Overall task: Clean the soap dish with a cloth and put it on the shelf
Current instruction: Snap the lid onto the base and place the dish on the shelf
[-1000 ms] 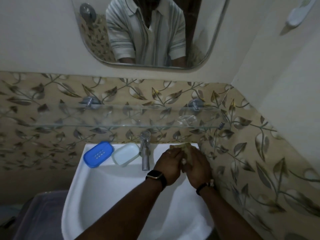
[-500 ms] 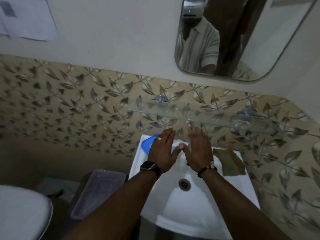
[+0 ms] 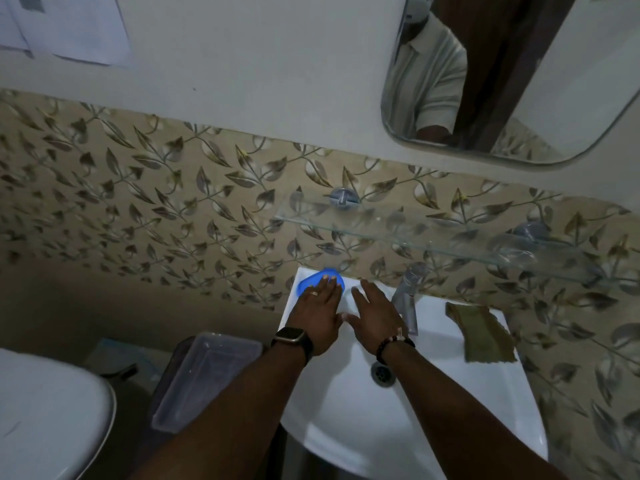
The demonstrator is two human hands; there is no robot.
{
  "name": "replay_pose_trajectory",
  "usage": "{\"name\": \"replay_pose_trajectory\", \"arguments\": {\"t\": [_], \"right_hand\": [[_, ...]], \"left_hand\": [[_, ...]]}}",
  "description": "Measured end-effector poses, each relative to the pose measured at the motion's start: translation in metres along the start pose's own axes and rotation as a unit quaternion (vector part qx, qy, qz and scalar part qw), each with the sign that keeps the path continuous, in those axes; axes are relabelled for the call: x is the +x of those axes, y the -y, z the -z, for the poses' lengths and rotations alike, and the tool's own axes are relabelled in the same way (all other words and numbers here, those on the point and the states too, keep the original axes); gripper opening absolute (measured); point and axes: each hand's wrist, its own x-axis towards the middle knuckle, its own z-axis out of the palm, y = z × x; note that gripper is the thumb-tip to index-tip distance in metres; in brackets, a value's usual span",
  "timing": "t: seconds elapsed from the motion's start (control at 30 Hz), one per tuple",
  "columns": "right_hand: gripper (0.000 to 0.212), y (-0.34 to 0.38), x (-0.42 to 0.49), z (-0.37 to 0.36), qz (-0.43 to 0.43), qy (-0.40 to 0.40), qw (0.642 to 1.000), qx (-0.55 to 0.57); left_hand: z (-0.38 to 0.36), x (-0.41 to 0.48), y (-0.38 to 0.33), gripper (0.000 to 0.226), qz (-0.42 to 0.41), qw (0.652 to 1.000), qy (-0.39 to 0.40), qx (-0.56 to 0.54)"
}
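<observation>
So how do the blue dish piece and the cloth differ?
Blue dish piece sits at the back-left corner of the sink; cloth lies on its right rim. The left hand reaches over the blue dish piece; the cloth lies untouched. Both are on the sink, below the shelf.

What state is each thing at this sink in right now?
Left hand: open, straight fingers resting on the blue soap dish.
Right hand: open, fingers spread, holding nothing.
Blue soap dish: lying at the back left corner of the sink, partly under the left hand.
Cloth: lying unheld on the sink's right rim.
Tap: no water visibly running.
Glass shelf: soap dish not yet on it.
</observation>
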Motion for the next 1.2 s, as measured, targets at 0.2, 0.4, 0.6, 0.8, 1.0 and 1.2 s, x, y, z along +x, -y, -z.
{"name": "replay_pose_trajectory", "arguments": {"t": [0.2,0.4,0.6,0.8,1.0,1.2], "right_hand": [[0.021,-0.003,0.004,-0.015,-0.007,0.038,0.987,-0.156],[0.027,-0.006,0.003,-0.016,0.003,-0.004,0.988,-0.156],[0.02,0.028,-0.02,-0.014,0.094,-0.07,0.987,-0.109],[0.017,0.042,-0.03,-0.033,0.187,-0.165,0.966,-0.064],[0.029,0.041,0.011,-0.025,0.114,-0.284,0.952,-0.025],[0.07,0.045,0.054,-0.027,0.066,-0.064,0.995,-0.035]], "left_hand": [[-0.031,0.001,-0.001,0.061,0.011,0.995,0.1,-0.028],[-0.031,0.001,-0.008,0.057,0.181,0.945,0.089,-0.256],[-0.023,-0.001,-0.011,0.04,0.344,0.683,0.02,-0.643],[-0.027,-0.027,0.004,0.028,0.372,0.603,-0.071,-0.703],[-0.011,-0.061,0.039,0.034,0.408,0.572,-0.176,-0.689],[0.001,-0.1,0.058,0.037,0.407,0.569,-0.204,-0.685]]}}
